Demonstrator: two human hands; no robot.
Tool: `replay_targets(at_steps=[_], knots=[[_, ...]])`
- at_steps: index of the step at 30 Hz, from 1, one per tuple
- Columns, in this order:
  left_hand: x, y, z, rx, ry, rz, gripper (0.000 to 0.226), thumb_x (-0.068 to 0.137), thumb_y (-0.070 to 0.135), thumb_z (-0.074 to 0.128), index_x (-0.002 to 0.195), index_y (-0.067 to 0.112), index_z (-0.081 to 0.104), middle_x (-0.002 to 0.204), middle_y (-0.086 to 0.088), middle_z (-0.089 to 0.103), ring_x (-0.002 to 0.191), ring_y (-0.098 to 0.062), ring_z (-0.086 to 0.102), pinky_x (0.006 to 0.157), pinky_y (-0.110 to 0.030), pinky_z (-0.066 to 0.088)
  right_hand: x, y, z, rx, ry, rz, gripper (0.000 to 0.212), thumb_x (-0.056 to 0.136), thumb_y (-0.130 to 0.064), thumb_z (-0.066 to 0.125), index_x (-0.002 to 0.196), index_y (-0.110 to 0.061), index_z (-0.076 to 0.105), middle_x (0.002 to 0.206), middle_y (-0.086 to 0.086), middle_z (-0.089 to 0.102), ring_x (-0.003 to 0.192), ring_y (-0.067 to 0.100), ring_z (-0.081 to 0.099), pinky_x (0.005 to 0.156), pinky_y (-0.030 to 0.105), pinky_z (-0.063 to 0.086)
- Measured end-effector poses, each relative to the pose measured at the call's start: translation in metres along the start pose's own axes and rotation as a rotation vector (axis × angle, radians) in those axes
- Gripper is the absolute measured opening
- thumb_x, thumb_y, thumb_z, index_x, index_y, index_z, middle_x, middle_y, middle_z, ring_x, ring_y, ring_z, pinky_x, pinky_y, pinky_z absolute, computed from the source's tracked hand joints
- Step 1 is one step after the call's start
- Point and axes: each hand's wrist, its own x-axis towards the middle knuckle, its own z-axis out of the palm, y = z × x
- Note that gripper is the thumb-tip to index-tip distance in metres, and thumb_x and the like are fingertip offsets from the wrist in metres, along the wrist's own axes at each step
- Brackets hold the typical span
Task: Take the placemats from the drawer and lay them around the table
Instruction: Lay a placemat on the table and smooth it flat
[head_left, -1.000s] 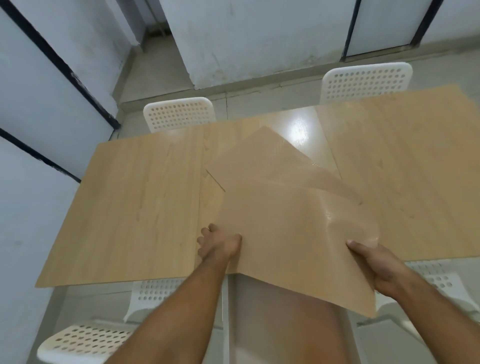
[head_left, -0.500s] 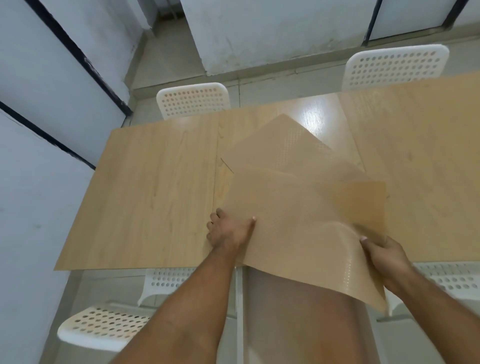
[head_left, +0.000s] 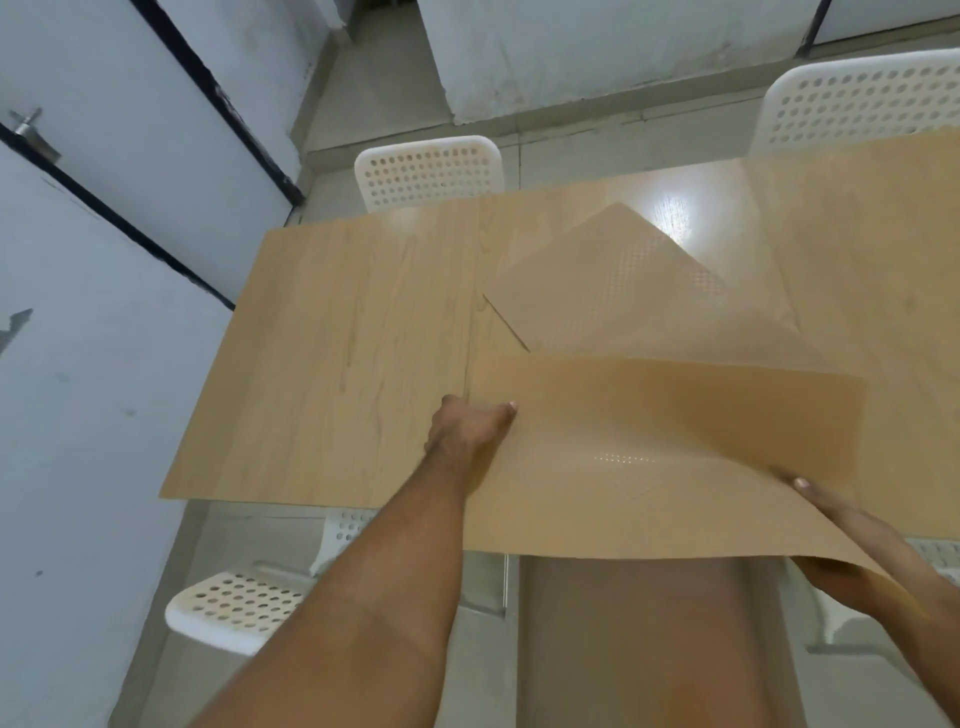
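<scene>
A tan perforated placemat (head_left: 670, 457) hangs over the near edge of the wooden table (head_left: 337, 353), held level between both hands. My left hand (head_left: 467, 431) grips its left edge, thumb on top. At the mat's right near corner, my right hand (head_left: 831, 525) pinches it, fingers mostly hidden under the mat. Another tan placemat (head_left: 613, 296) lies skewed on the table just beyond, partly covered by the held one. Whether more mats lie under it I cannot tell.
White perforated chairs stand around the table: one at the far side (head_left: 428, 169), one at the far right (head_left: 857, 104), one at the near left (head_left: 234, 603). A grey wall with black strips (head_left: 130, 156) runs close along the left.
The held placemat has swung from a tilted, sagging pose to a level one, square to the table's near edge. My right hand has moved right and down with its corner.
</scene>
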Motion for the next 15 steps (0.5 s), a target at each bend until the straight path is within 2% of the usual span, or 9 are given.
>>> replay_targets(at_steps=[2,3,5,7,8,9,11,12,15], knots=[[0.004,-0.003,-0.009,-0.082,-0.111,-0.033,0.091,0.065,0.061,0.078,0.133,0.007,0.050,0.126,-0.012,0.061,0.108,-0.034,0.062,0.093,-0.042,0.051,-0.003,-0.005,0.007,0.055,-0.070,0.024,0.073,0.049,-0.035,0.099,0.112,-0.019,0.065,0.068,-0.001,0.075,0.053,0.009,0.070,0.043,0.023,0.054],[0.006,-0.005,-0.014,-0.112,-0.171,-0.040,0.080,0.070,0.053,0.079,0.130,0.006,0.054,0.119,-0.011,0.064,0.102,-0.032,0.064,0.090,-0.040,0.053,-0.003,-0.008,0.010,0.091,-0.099,0.026,0.073,0.047,-0.033,0.099,0.110,-0.021,0.065,0.068,-0.003,0.075,0.054,0.007,0.070,0.043,0.021,0.053],[0.006,-0.009,-0.021,-0.159,-0.247,-0.027,0.053,0.083,0.040,0.074,0.122,0.007,0.061,0.105,-0.009,0.069,0.090,-0.026,0.067,0.079,-0.035,0.054,-0.003,-0.011,0.013,0.125,-0.066,0.017,0.044,0.072,-0.033,0.083,0.110,-0.020,0.064,0.066,-0.004,0.074,0.054,0.005,0.069,0.044,0.019,0.053],[0.006,-0.012,-0.029,-0.177,-0.244,0.013,0.034,0.091,0.034,0.067,0.115,0.009,0.065,0.096,-0.006,0.070,0.084,-0.023,0.068,0.067,-0.030,0.052,-0.003,-0.016,0.014,0.050,-0.003,0.008,0.032,0.085,-0.032,0.072,0.109,-0.013,0.063,0.064,0.001,0.072,0.051,0.010,0.068,0.043,0.021,0.053],[0.008,-0.011,-0.031,-0.166,-0.223,0.038,0.029,0.093,0.033,0.066,0.111,0.011,0.066,0.096,-0.005,0.070,0.084,-0.023,0.067,0.066,-0.030,0.051,-0.002,-0.017,0.015,-0.009,0.019,-0.010,0.030,0.092,-0.033,0.066,0.111,-0.009,0.063,0.065,0.004,0.072,0.051,0.014,0.068,0.045,0.023,0.053],[0.010,-0.011,-0.035,-0.147,-0.194,0.064,0.026,0.093,0.033,0.066,0.110,0.013,0.065,0.100,-0.005,0.070,0.088,-0.024,0.067,0.071,-0.032,0.053,-0.005,-0.019,0.017,-0.112,0.027,-0.055,0.035,0.095,-0.035,0.063,0.115,-0.007,0.063,0.073,0.008,0.073,0.057,0.019,0.067,0.050,0.027,0.052],[0.016,-0.009,-0.037,-0.107,-0.115,0.109,0.044,0.088,0.037,0.070,0.122,0.010,0.065,0.118,-0.008,0.069,0.105,-0.029,0.066,0.092,-0.040,0.054,-0.013,-0.020,0.022,-0.327,0.064,-0.158,0.046,0.097,-0.038,0.060,0.128,-0.003,0.062,0.106,0.017,0.071,0.080,0.027,0.062,0.068,0.034,0.044],[0.017,-0.007,-0.036,-0.088,-0.075,0.134,0.054,0.085,0.039,0.072,0.129,0.009,0.062,0.127,-0.009,0.066,0.113,-0.030,0.063,0.100,-0.042,0.050,-0.017,-0.020,0.024,-0.354,0.065,-0.200,0.046,0.099,-0.037,0.058,0.130,-0.003,0.062,0.114,0.019,0.069,0.086,0.027,0.061,0.071,0.034,0.043],[0.011,0.010,-0.036,-0.073,0.024,0.233,0.062,0.084,0.038,0.074,0.136,0.008,0.057,0.137,-0.009,0.059,0.124,-0.030,0.057,0.106,-0.040,0.045,-0.033,-0.021,0.031,-0.312,0.016,-0.253,0.031,0.102,-0.025,0.054,0.123,-0.005,0.064,0.102,0.014,0.071,0.080,0.025,0.065,0.066,0.032,0.051]])
